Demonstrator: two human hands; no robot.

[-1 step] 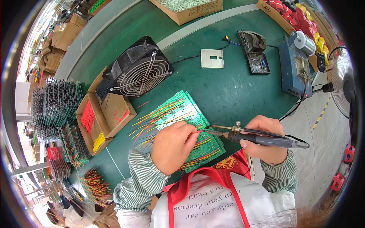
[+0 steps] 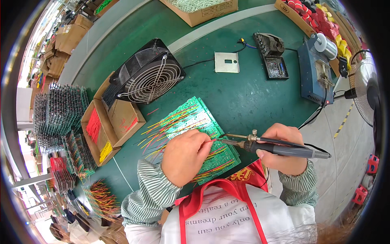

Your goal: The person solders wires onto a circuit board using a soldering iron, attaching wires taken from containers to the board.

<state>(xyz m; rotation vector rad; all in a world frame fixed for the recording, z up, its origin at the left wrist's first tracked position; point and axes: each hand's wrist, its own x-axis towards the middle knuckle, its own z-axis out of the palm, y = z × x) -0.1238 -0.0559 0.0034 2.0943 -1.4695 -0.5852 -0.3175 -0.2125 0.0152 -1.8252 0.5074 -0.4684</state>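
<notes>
My right hand [image 2: 284, 148] is wrapped around a soldering iron [image 2: 280, 149] with a dark grey handle and a thin solder feed tube along its top. The iron's tip points left and meets the board close to my left fingertips. My left hand [image 2: 187, 156] is closed in a pinch over the board, a short bit of red wire [image 2: 213, 140] showing at its fingertips. Beneath it lies a stack of green circuit boards [image 2: 203, 110], tilted on the table. Rows of red, yellow and black wires stick out leftward from the boards; my left hand hides some of them.
Left of the boards stand a black fan [image 2: 148, 75] and a cardboard tray [image 2: 118, 140] of red and yellow wires. A white plate [image 2: 226, 62], a black parts box [image 2: 276, 67] and a blue solder feeder [image 2: 315, 73] with a spool sit farther back. Finished-looking board stacks [image 2: 61, 114] rise at far left.
</notes>
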